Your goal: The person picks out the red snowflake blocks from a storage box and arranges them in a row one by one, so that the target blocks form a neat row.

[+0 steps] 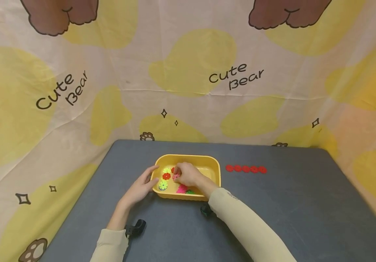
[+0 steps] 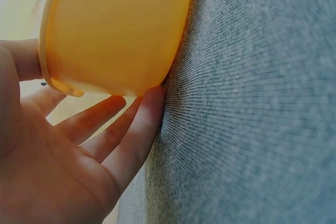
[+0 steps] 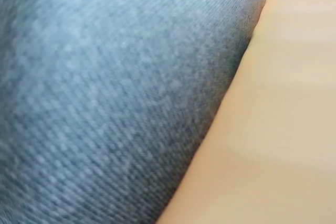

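Five red plastic flower discs (image 1: 246, 169): aligned, centre-right
Yellow plastic tub (image 1: 181, 197): more remain
Your right hand (image 1: 188, 175): pinches pink disc (image 1: 175, 177)
Left hand (image 1: 141, 187): grips tub

Soft light shines through the yellow plastic tub (image 2: 115, 30); the grey woven worktop (image 3: 105, 103) looks blurry in the right wrist view.

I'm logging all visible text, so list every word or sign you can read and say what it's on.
"Cute Bear": patterned cloth, left side.
"Cute Bear": same cloth, middle.
"C": same cloth, cut off at the head view's right edge.
"Cu": cloth, cut off in the left wrist view.
Small dark print on the right sleeve: too small to read.
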`<act>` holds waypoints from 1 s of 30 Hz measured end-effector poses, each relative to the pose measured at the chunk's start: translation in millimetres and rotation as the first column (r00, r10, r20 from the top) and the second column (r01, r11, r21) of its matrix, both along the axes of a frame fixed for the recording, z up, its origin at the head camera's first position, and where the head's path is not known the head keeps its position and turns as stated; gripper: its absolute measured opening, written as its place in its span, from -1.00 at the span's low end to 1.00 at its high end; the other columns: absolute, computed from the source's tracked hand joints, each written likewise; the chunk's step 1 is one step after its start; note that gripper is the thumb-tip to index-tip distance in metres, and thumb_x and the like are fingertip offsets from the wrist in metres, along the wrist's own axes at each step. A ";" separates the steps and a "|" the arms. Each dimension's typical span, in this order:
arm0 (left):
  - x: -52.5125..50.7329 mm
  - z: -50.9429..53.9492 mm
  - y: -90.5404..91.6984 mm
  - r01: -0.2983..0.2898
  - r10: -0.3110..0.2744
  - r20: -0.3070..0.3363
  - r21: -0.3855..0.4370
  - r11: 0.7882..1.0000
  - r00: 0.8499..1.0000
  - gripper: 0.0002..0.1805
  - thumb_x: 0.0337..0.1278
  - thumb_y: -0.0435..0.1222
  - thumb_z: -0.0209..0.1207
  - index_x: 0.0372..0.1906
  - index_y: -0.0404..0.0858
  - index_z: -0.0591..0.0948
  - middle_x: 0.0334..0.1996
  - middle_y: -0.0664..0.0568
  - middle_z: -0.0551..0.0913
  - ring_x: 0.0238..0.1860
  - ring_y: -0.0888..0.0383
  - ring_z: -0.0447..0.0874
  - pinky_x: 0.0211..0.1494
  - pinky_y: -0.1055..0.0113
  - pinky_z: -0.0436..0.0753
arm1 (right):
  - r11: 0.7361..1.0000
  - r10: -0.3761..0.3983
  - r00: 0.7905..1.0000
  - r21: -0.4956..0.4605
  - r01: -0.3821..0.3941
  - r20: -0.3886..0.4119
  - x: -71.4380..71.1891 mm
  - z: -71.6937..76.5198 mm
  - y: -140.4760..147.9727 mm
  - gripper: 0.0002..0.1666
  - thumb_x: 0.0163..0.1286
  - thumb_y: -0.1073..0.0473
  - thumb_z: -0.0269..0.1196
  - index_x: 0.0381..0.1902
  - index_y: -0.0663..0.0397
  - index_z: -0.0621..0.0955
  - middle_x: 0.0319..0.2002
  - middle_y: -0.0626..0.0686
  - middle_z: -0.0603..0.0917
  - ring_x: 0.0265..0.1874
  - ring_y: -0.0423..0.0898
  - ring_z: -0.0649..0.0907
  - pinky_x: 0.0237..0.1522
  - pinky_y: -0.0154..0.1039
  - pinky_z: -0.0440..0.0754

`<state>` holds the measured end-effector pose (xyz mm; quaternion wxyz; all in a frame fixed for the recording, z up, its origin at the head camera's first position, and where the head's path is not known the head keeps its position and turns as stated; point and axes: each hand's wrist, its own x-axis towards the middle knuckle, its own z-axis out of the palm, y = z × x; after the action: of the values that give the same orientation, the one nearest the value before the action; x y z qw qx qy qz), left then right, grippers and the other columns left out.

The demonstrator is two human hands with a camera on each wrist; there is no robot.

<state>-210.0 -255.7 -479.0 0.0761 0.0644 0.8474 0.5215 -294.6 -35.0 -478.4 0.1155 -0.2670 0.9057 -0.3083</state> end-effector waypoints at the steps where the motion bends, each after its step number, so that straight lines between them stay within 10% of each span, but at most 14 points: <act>1: 0.0 -0.1 0.1 -0.001 0.001 0.001 -0.001 1.000 1.000 -0.37 0.54 -0.17 0.08 0.57 -0.11 0.20 0.58 -0.20 0.07 0.38 -0.17 0.39 0.02 0.21 0.63 | 1.000 0.001 1.000 -0.003 -0.001 -0.006 0.4 0.3 0.6 -0.76 0.26 0.16 0.48 -0.16 0.04 0.67 -0.32 -0.08 0.59 -0.29 -0.12 0.55 -0.18 -0.27 0.55; 30: -1.5 -2.2 -0.5 -0.020 0.020 -0.003 -0.027 0.999 1.000 -0.39 0.53 -0.17 0.09 0.55 -0.07 0.22 0.57 -0.22 0.11 0.42 -0.20 0.34 0.04 0.18 0.61 | 0.994 0.062 0.993 -0.081 -0.070 -0.100 39.7 42.9 45.3 -0.78 0.23 0.25 0.48 -0.16 0.12 0.72 -0.29 -0.07 0.60 -0.26 -0.12 0.57 -0.15 -0.25 0.57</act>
<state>-211.5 -256.2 -481.2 0.0706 0.0554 0.8552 0.5105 -254.9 10.3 -435.5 0.0700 -0.3162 0.8871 -0.3290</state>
